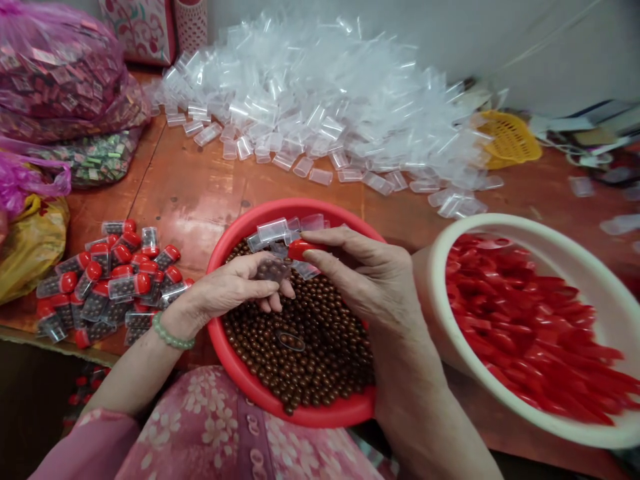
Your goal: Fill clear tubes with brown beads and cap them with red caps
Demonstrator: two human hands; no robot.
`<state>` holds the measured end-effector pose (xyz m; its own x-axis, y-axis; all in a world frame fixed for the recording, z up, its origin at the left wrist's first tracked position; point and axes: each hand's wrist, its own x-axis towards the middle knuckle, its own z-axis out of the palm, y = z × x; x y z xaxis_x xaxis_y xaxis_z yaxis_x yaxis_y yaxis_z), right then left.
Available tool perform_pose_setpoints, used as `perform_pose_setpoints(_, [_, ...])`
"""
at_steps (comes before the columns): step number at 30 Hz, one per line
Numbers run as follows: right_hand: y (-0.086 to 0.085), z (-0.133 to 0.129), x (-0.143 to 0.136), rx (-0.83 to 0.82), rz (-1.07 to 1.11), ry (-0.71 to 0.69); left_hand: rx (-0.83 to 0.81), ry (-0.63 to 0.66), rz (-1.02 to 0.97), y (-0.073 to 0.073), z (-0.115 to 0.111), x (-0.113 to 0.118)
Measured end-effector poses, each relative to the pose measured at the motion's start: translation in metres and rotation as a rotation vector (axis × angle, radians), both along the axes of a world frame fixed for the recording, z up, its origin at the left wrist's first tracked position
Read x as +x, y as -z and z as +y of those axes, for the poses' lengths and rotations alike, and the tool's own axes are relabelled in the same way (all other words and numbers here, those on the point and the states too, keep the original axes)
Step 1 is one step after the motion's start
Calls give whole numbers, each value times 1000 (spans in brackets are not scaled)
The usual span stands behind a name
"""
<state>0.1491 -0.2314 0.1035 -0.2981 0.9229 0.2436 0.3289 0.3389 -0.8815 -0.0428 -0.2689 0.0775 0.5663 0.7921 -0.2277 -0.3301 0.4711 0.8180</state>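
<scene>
Above a red basin (320,418) of small brown balls (320,353), my left hand (235,283) pinches a clear plastic container (273,269) with brown balls inside. My right hand (370,277) grips a red cap (303,250) between thumb and fingers, close to the container's mouth. Whether cap and container touch, I cannot tell. Several clear containers (273,230) rest on the balls at the basin's far side. Right of the basin, a white tub (435,293) holds many red caps (525,327).
Filled containers with red caps (120,283) lie heaped on the wooden table (195,180) at left. Clear containers (320,120) form a large pile at the back. Plastic bags (60,80) stand far left. A yellow basket (510,140) sits at the back right.
</scene>
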Motion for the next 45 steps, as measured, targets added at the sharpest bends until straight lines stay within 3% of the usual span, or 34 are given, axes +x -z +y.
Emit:
perform_pose_setpoints(6, [3, 1, -1, -5, 3, -17, -132, 5, -125, 1, 3, -1])
perform_pose_setpoints(29, [1, 3, 2, 18, -35, -23, -181, 5, -172, 4, 2, -3])
perform_pose_setpoints(32, [-3, 2, 3, 50, -80, -68, -178, -4, -159, 5, 1, -2])
perform_pose_setpoints(38, [-20, -4, 4, 268, -270, -147, -134, 18, -123, 4, 0, 0])
perform_pose_setpoints(45, [-30, -5, 10, 304, -385, -167, -134, 26, -132, 3, 1, -2])
